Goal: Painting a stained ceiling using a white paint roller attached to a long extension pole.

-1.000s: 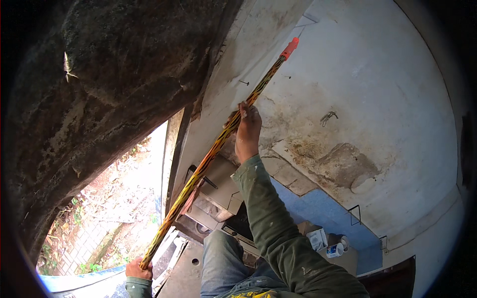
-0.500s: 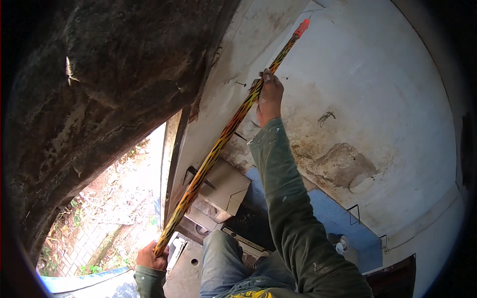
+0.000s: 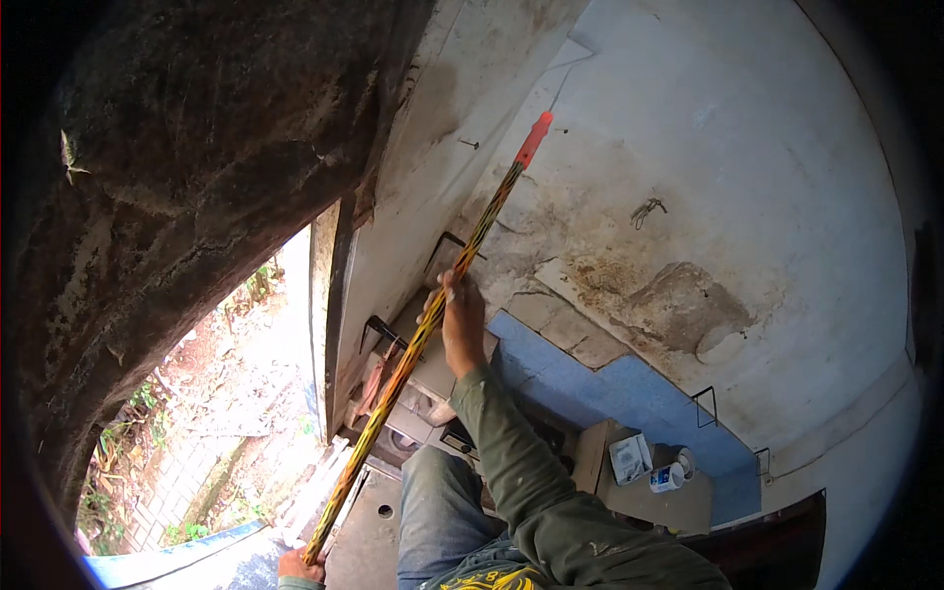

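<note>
A long pole (image 3: 393, 385) with a yellow, orange and black pattern slants from the lower left up to the wall. On its far end sits a red handle (image 3: 534, 141), from which a thin wire leads to a white paint roller (image 3: 570, 53) against the whitish wall (image 3: 728, 187). Where the roller ends and the wall begins is hard to make out. My right hand (image 3: 462, 320) is wrapped round the pole near its middle. Low at the left, my left hand (image 3: 300, 564) closes on the pole's near end, partly cut off by the frame's lower edge.
Nails and a wire hook (image 3: 647, 210) stick out of the wall, above a broken plaster patch (image 3: 688, 305). Black brackets (image 3: 706, 406) jut out lower down. A white tub (image 3: 667, 478) and a tray (image 3: 629, 458) stand on a cabinet. A dark, stained slab (image 3: 206, 167) fills the upper left.
The pole has come down and toward me, its red end dropping lower left along the wall. Both my hands have moved down with it, still gripping. The tub and tray have come into clearer view.
</note>
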`<state>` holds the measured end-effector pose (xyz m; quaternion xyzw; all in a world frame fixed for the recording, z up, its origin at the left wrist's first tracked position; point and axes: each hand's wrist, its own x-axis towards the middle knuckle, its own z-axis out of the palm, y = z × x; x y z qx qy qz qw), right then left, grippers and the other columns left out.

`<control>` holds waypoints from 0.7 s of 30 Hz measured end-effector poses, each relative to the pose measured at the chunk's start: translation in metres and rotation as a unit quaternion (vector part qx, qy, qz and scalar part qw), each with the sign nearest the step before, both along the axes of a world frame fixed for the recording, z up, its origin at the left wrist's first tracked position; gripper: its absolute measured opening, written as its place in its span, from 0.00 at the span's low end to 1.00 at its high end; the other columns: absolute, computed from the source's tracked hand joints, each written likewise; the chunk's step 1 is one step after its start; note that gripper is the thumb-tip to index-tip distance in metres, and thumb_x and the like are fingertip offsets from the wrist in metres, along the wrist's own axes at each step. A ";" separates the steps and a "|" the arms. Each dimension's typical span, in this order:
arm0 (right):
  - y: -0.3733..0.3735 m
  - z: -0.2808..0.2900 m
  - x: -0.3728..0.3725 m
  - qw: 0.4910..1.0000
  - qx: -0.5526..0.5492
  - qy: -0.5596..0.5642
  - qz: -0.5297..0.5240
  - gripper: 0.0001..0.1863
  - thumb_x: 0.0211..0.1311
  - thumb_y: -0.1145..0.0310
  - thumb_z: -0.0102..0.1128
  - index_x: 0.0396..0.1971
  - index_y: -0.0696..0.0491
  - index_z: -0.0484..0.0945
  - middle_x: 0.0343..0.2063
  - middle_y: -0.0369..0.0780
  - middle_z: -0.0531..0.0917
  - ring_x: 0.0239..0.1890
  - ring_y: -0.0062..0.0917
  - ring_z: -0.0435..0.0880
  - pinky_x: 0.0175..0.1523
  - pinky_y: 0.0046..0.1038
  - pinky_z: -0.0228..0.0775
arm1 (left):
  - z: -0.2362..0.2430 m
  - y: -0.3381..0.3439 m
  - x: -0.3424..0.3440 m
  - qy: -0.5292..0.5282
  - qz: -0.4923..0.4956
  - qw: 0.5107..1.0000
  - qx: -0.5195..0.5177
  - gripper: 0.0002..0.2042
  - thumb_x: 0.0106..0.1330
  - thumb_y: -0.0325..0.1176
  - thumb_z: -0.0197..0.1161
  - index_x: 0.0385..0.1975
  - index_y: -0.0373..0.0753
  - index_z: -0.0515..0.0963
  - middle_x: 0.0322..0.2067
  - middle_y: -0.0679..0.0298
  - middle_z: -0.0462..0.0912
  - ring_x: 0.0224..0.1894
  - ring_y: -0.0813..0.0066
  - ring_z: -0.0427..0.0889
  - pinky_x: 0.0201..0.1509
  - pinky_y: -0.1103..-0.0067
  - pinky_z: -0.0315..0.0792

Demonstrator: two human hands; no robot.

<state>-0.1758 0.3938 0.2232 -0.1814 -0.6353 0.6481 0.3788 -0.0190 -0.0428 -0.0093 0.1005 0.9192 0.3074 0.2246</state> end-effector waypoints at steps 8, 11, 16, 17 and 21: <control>-0.042 -0.052 0.031 0.996 -0.017 -0.080 0.038 0.16 0.69 0.56 0.49 0.38 0.55 0.65 0.19 0.38 0.76 0.16 0.25 0.78 0.23 0.26 0.74 | -0.030 -0.058 0.036 -0.031 -0.068 0.990 -0.117 0.13 0.59 0.39 0.50 0.37 0.47 0.81 0.25 0.50 0.81 0.28 0.47 0.80 0.32 0.57 0.73; -0.054 -0.054 0.042 0.995 -0.023 -0.084 0.055 0.16 0.70 0.55 0.48 0.37 0.55 0.65 0.19 0.38 0.76 0.17 0.25 0.79 0.24 0.25 0.75 | -0.027 -0.069 0.042 0.010 -0.057 0.992 -0.111 0.13 0.60 0.40 0.50 0.33 0.44 0.80 0.25 0.49 0.81 0.28 0.47 0.80 0.32 0.57 0.73; -0.059 -0.066 0.058 0.993 -0.054 -0.070 0.073 0.18 0.71 0.54 0.48 0.39 0.57 0.69 0.24 0.37 0.78 0.23 0.21 0.79 0.30 0.23 0.73 | -0.043 -0.089 0.064 0.147 -0.071 0.977 -0.139 0.10 0.61 0.40 0.53 0.28 0.45 0.79 0.20 0.54 0.79 0.23 0.51 0.78 0.26 0.58 0.71; -0.057 -0.071 0.059 0.995 -0.033 -0.074 0.057 0.18 0.71 0.54 0.48 0.39 0.57 0.69 0.24 0.37 0.78 0.23 0.21 0.79 0.29 0.23 0.73 | -0.046 -0.092 0.067 0.147 -0.072 0.976 -0.141 0.10 0.61 0.40 0.53 0.28 0.45 0.79 0.20 0.54 0.79 0.23 0.51 0.78 0.26 0.58 0.71; -0.041 -0.093 0.056 0.994 -0.042 -0.084 0.058 0.18 0.71 0.54 0.48 0.39 0.57 0.69 0.23 0.37 0.78 0.23 0.21 0.78 0.29 0.23 0.73 | -0.053 -0.090 0.064 0.119 -0.069 0.983 -0.119 0.09 0.62 0.39 0.52 0.30 0.45 0.78 0.21 0.54 0.80 0.24 0.52 0.78 0.25 0.59 0.71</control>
